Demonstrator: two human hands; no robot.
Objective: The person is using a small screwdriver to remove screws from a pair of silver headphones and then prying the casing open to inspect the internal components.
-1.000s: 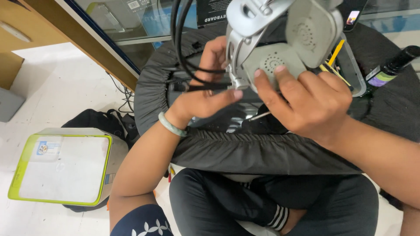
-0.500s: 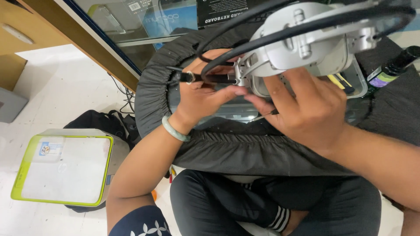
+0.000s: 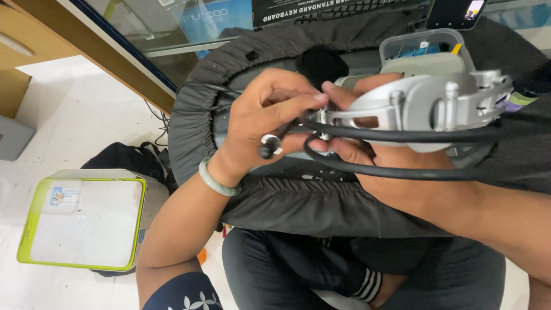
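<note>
My right hand point(image 3: 367, 155) grips a silver-grey headset point(image 3: 425, 106) from below, its frame lying sideways over my fingers. Thick black cables point(image 3: 402, 136) run from it to the right and loop under it. My left hand point(image 3: 270, 123), with a pale green bangle point(image 3: 215, 181) on the wrist, pinches the black cable where it meets the headset. A black plug with a white tip point(image 3: 270, 143) sticks out below my left fingers. Both hands hover over a round black padded seat point(image 3: 298, 201) in front of my crossed legs.
A clear plastic box point(image 3: 427, 49) with small items sits on the seat behind the headset. On the white floor at left lies a white box with a lime-green rim point(image 3: 80, 221) beside a black bag point(image 3: 129, 161). A wooden and glass cabinet point(image 3: 132, 63) stands behind.
The headset has been turned from facing me to lying sideways and lowered. My left hand moved from the cable bundle to pinching the cable by the headset, and the plug end now shows.
</note>
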